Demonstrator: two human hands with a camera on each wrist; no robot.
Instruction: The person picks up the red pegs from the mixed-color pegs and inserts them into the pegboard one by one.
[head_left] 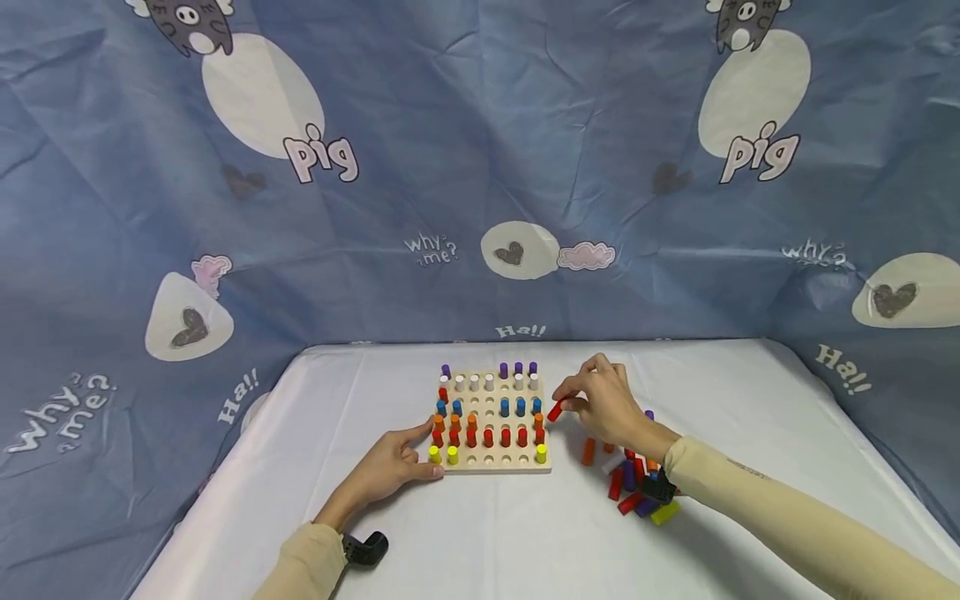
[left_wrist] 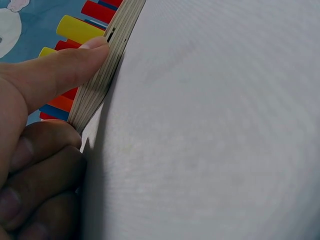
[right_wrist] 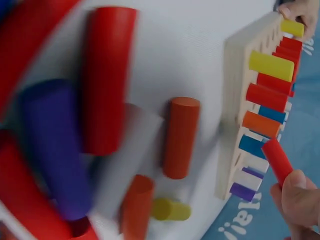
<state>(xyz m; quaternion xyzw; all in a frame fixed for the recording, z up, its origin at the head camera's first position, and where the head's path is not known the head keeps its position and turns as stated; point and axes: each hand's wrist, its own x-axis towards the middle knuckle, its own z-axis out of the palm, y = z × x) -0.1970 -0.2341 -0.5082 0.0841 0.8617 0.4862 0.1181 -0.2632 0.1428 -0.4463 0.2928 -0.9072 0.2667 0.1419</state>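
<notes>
A wooden pegboard (head_left: 489,467) lies on the table with rows of coloured pegs standing in it. My left hand (head_left: 392,461) grips its front left corner, index finger along the left side. In the left wrist view the thumb (left_wrist: 75,65) presses the board's edge beside a yellow peg (left_wrist: 79,30), and the other fingers are curled. Just right of the board, my right hand (head_left: 603,404) pinches a red peg (head_left: 555,410) between thumb and fingers. That red peg (right_wrist: 278,159) is tilted and held clear of the table in the right wrist view.
Loose pegs of several colours lie in a pile (head_left: 632,500) under the right forearm. An orange peg (head_left: 588,451) rests nearer the board. White cloth (head_left: 487,542) covers the table, and a blue printed curtain (head_left: 480,183) hangs behind and at the sides.
</notes>
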